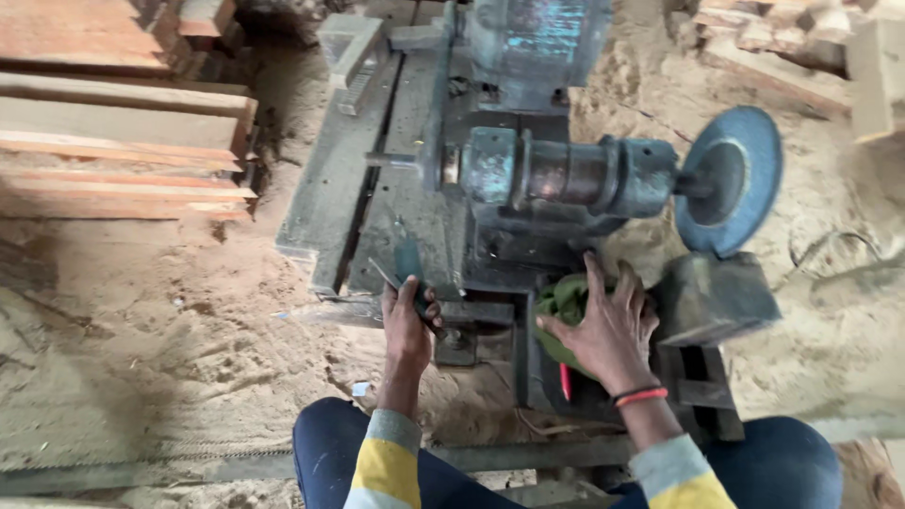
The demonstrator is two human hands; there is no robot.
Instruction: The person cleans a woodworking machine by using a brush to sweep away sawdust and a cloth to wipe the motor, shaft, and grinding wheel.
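Seated at a grinding machine, one hand on a dark tool, the other on a green cloth.

The grey-blue grinding machine (528,179) stands in sawdust, its round grinding wheel (731,179) out to the right, stacked planks (123,132) well apart at left. The right hand (608,330) lies spread, fingers open, on the green cloth (563,303) by the machine's base; the left hand (408,320) is closed round a dark flat tool (408,264) resting on the machine bed. This looks like setting up: bringing the tool to the wheel would call for a steady grip.

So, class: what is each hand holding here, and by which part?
The left hand grips a flat dark metal tool by its lower end. The right hand holds nothing; it rests spread on a green cloth.
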